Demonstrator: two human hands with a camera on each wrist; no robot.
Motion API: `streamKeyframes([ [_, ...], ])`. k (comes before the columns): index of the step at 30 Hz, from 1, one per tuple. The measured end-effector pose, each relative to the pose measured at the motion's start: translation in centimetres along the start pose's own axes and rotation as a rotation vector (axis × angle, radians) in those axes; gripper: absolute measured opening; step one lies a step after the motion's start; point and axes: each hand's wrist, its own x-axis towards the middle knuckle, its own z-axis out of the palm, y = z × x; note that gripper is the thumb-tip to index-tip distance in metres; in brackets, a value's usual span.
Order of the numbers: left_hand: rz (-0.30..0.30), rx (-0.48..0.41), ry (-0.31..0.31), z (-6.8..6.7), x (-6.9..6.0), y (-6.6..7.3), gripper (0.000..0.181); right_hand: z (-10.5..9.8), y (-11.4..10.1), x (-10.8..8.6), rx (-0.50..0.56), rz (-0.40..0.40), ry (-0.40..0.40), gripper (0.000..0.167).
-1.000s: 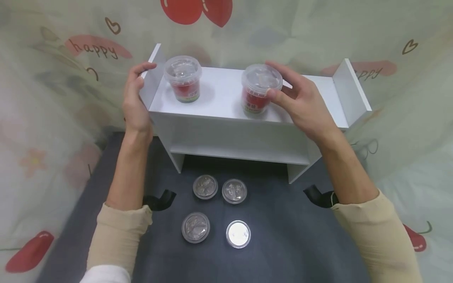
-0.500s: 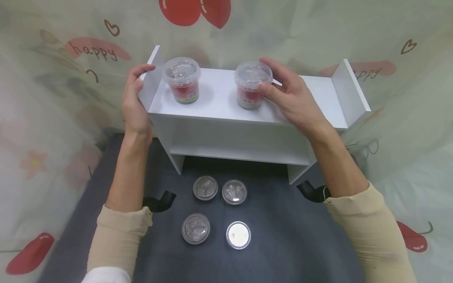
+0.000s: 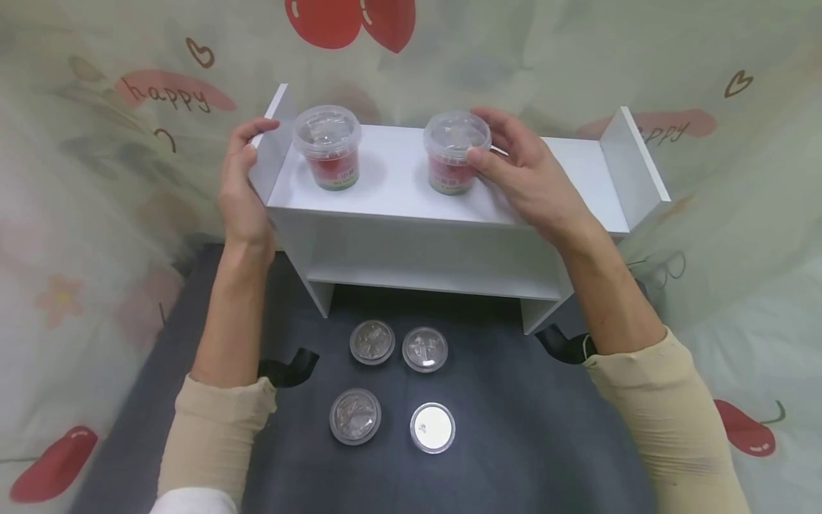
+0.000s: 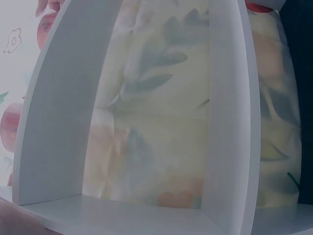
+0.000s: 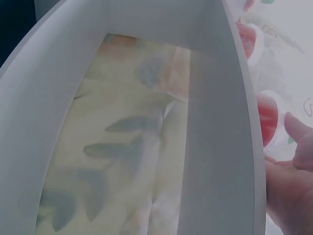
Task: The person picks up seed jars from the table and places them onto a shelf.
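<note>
Both my hands are occupied; the left hand (image 3: 246, 191) is as it was a second ago, its fingers curled over the left end panel (image 3: 272, 146) of the white shelf (image 3: 437, 251); the right hand (image 3: 539, 182) has brought the right cup (image 3: 451, 173) left, closer to the left cup (image 3: 335, 168), and over the last half second has hardly shifted; the right cup looks at rest on the top board (image 3: 393, 171), so I judge my fingers are steadying it rather than carrying it; they pinch it just below the rim, thumb on the near side, fingers beyond.

Just right of my left fingers, the left cup stands upright, clear-lidded, red showing through its wall and something transparent and crumpled under the lid; within my right fingers, the right cup shows similar red and a similar lid; lower, between both sets of fingers and closer to me, four round tubs (image 3: 355, 416) sit on the dark table (image 3: 514, 435); glare whitens the rightmost; what they hold I cannot tell.
</note>
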Motion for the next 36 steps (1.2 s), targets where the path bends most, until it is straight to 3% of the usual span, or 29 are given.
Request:
streamKeyframes([
  [12,-0.012,0.008,0.003,0.0,-0.1,0.1,0.041,-0.2,-0.6,-0.5,-0.07,0.052,0.043,0.062],
  [23,-0.008,0.003,-0.01,0.0,-0.1,0.1,0.042,-1.1,-0.7,-3.0,-0.065,0.067,0.071,0.065],
  [28,-0.009,0.003,-0.015,0.0,0.1,0.2,0.041,-1.4,-0.5,-4.8,-0.079,0.002,0.103,0.06],
  [36,-0.017,-0.002,-0.007,-0.1,0.1,0.1,0.042,-0.9,0.4,-7.6,0.066,-0.193,0.141,0.048],
])
